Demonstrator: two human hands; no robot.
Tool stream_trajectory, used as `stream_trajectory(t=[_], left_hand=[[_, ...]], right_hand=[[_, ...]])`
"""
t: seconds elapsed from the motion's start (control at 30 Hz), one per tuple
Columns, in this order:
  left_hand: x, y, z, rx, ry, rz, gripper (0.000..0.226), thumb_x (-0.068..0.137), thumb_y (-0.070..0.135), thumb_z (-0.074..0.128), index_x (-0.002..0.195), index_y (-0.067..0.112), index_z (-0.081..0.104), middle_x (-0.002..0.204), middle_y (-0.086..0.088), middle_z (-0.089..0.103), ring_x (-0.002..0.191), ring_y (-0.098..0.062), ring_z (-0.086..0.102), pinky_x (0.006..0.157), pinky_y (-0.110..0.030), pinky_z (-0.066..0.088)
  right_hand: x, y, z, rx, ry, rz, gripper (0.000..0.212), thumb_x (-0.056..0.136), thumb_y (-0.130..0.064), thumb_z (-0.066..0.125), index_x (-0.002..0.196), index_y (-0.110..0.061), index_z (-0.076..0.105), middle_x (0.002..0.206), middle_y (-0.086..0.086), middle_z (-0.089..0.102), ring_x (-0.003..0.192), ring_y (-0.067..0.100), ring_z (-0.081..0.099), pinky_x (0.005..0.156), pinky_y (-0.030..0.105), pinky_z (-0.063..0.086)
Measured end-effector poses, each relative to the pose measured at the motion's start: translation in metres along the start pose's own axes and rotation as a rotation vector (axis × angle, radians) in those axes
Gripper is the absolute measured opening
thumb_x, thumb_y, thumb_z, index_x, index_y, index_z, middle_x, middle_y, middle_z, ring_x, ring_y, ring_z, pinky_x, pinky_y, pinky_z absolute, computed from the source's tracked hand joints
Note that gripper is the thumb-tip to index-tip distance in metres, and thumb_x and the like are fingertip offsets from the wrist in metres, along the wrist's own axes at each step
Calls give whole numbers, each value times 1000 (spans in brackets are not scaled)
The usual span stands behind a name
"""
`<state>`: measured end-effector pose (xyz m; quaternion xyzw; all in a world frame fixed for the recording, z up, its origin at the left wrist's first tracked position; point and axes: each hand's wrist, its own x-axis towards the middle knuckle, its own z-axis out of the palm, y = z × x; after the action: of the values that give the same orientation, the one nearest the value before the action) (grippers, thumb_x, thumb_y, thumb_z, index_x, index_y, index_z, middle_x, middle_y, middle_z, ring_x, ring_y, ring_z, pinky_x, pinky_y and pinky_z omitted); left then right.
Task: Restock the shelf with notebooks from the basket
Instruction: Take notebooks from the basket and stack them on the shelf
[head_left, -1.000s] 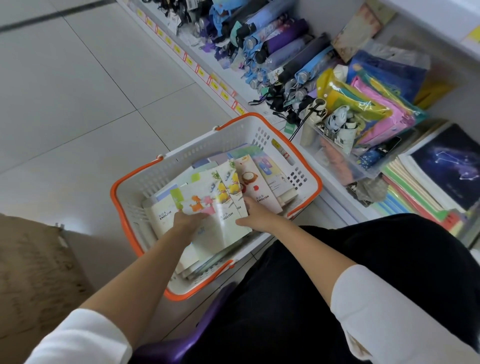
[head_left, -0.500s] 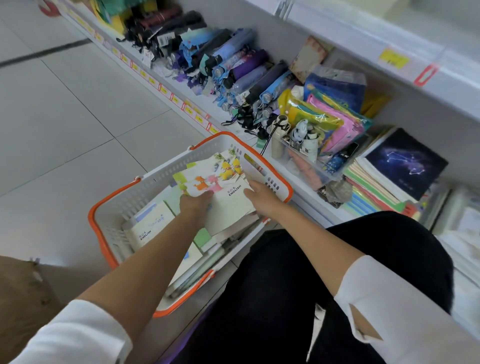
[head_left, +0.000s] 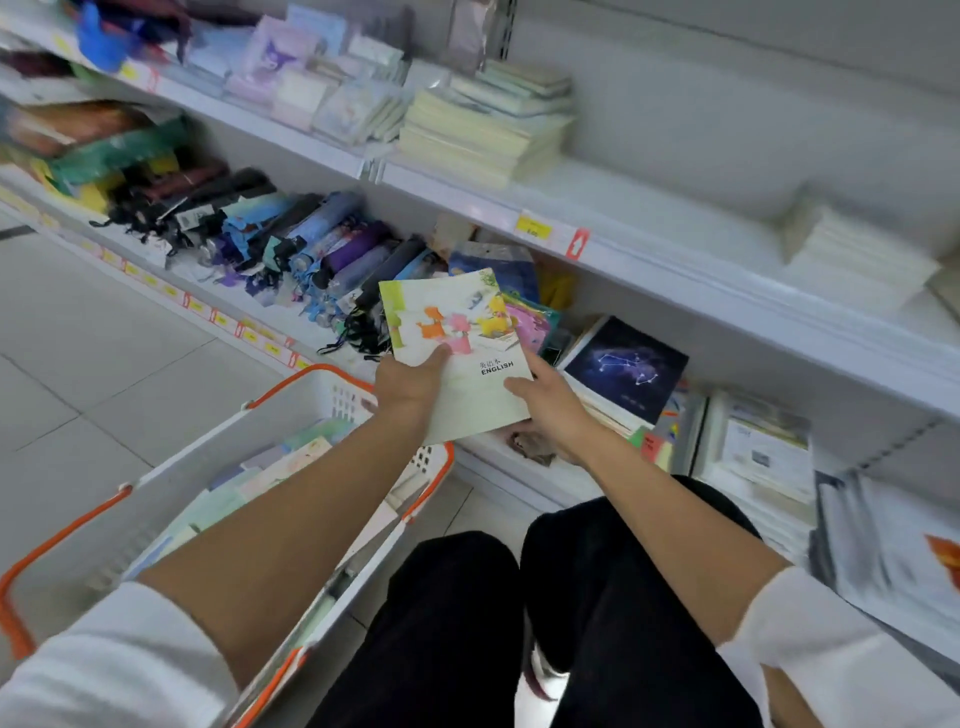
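I hold a pale notebook marked ENGLISH (head_left: 457, 322), with coloured dog figures on its cover, in the air above the far corner of the basket and in front of the lower shelf. My left hand (head_left: 410, 384) grips its near left edge with the thumb on the cover. My right hand (head_left: 545, 400) holds its near right corner. The white basket with an orange rim (head_left: 270, 400) stands on the floor at the left, with several more notebooks (head_left: 270, 467) inside. A dark blue constellation notebook (head_left: 626, 364) tops a stack on the lower shelf, just right of my hands.
Folded umbrellas (head_left: 291, 244) fill the lower shelf to the left. The upper shelf (head_left: 649, 260) carries stacks of pale notepads (head_left: 483, 130) and a yellow price tag. More paper stacks (head_left: 763, 457) lie at the right. My black-trousered knees are below, over grey floor tiles.
Both hands have lifted the ENGLISH notebook out of the basket and carried it up and right toward the lower shelf. The view has swung up to the shelves.
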<state>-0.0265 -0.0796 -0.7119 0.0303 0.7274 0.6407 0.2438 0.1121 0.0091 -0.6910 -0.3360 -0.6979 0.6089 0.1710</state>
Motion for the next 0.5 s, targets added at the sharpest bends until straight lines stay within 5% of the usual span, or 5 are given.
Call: stream_trajectory(t=[0.23,0.33,0.5], left_hand=[[-41,82,103,-6,-285,275,53,81,41,72,123,11,58,117,-4,65,104,-25,62,84,-35,51],[-59,109,148,15,-415,341,36,86,27,67,117,8,62,111,-6,66,98,-26,63,67,-27,46],[-91,146,222,80,-600,424,34,82,11,69,115,5,63,118,-9,65,103,-25,63,89,-37,53]], right_hand=[[-20,-53,-104,104,366,-281,53,87,11,40,118,-27,60,104,-14,67,80,-9,64,64,8,48],[-28,-71,-156,102,466,-339,52,87,12,39,121,-22,59,103,-11,68,80,-7,65,64,10,49],[-34,-91,-245,141,662,-330,49,88,10,39,116,-25,59,111,-1,67,91,9,64,71,20,52]])
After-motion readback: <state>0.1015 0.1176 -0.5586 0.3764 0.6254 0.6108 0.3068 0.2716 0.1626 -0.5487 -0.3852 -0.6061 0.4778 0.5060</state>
